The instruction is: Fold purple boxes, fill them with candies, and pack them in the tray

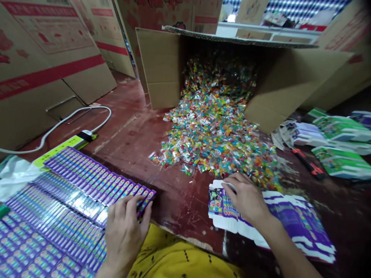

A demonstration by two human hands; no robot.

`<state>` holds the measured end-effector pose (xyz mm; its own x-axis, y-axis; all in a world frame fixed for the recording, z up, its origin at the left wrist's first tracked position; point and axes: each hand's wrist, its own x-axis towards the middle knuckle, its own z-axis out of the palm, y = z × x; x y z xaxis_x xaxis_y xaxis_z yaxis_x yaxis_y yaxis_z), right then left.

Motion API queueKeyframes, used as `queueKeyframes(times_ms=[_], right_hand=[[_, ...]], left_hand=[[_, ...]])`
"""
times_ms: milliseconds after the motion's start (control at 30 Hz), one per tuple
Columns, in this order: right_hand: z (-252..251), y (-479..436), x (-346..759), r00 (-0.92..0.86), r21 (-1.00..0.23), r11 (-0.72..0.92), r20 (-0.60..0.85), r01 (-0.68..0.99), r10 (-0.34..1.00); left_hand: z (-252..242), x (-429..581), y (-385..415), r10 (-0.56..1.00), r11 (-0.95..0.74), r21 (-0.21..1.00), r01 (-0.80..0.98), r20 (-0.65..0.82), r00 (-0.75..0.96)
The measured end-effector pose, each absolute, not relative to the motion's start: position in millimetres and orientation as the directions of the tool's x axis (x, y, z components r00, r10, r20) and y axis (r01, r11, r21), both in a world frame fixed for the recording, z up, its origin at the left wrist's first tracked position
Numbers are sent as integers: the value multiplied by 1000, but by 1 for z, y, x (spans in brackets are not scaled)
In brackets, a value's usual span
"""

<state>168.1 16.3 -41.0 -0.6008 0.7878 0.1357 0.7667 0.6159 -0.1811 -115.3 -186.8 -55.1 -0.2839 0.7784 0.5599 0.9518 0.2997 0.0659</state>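
Observation:
At the near end of a row of filled purple candy boxes (101, 177), my left hand (126, 227) has its thumb and fingers closed around the last small box (149, 197). That box stands on edge against its neighbours. To the right, my right hand (246, 197) lies over a fanned pile of flat, unfolded purple cartons (292, 220). Its fingers are curled at the upper edge of the leftmost flat carton (216, 204), whose white flaps show. The fingertips are partly hidden. Beyond both hands, small clear packets of coloured candy (214, 135) spill across the red tabletop (130, 143).
A large cardboard box (162, 69) lies on its side, candy packets pouring out. At left are a green power strip (63, 148) with a white cable (46, 135). At right lie a red-and-black cutter (308, 164) and green carton stacks (342, 162).

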Motion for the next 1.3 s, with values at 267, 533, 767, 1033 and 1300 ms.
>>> queueKeyframes(times_ms=[267, 533, 767, 1033, 1300], right_hand=[[-48, 18, 161, -625, -182, 638, 130, 748, 770], [-44, 16, 164, -675, -263, 709, 218, 655, 705], [-16, 10, 165, -525, -761, 451, 172, 467, 833], [8, -14, 148, -586, -964, 140, -21, 227, 810], [9, -40, 150, -759, -647, 682, 238, 341, 605]], left_hand=[[-57, -40, -148, 924, -62, 398, 915, 369, -98], [-71, -4, -106, 995, 74, 476, 877, 23, -97], [-55, -11, -114, 984, 116, 838, 533, -23, -178], [-23, -33, -114, 922, 384, 727, -570, -266, 282], [-24, -45, -121, 932, 362, 680, -638, -265, 246]])
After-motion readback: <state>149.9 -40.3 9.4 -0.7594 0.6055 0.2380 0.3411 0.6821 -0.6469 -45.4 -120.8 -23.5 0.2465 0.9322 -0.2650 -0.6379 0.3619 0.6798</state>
